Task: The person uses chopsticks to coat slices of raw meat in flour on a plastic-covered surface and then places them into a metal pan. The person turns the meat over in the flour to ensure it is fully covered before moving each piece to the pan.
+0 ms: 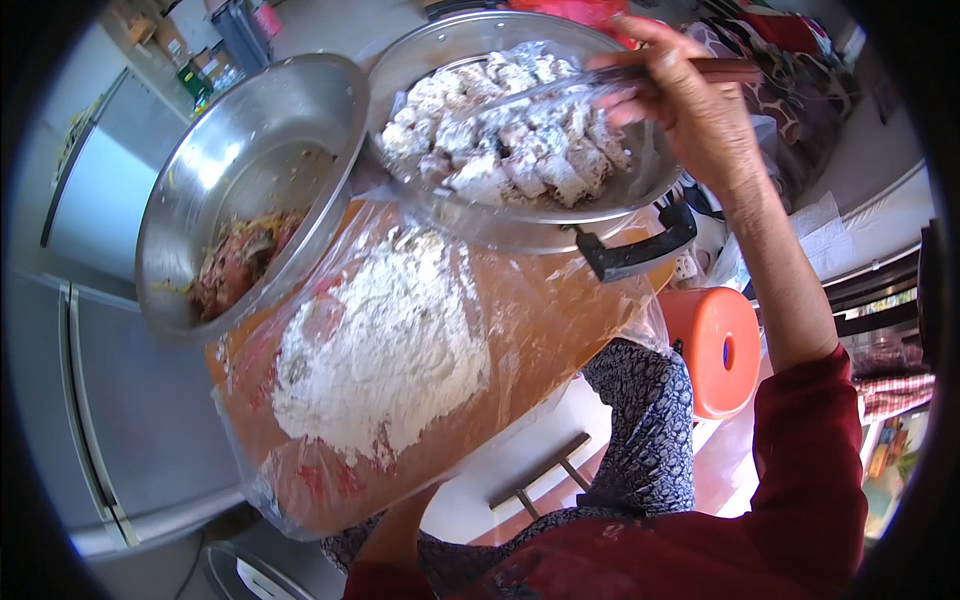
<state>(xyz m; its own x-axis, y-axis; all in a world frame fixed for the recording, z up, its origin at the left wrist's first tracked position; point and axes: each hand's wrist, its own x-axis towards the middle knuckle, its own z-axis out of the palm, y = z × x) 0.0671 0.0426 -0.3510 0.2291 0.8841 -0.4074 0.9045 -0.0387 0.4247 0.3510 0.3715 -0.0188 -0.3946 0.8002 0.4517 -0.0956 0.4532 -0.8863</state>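
Note:
My right hand (686,101) grips dark wooden chopsticks (626,73) over a wide stainless-steel pan (416,56). Their blurred tips reach across the flour-coated meat pieces (525,161) heaped inside it. A black handle (637,247) juts from the pan's near side. To the left, a tilted steel basin (247,112) holds raw meat (244,270) with yellowish shreds. Between basin and pan, white flour (382,345) lies spread on clear plastic sheeting (555,322). My left forearm shows at the table's near edge; the left hand itself is hidden.
Plastic sheeting covers the orange-brown tabletop (517,375). An orange plastic stool (709,352) stands at the table's right, close to my patterned trousers (649,420). A grey refrigerator (165,420) borders the left side. Red plastic (570,9) and piled cloth (780,82) lie beyond the pan.

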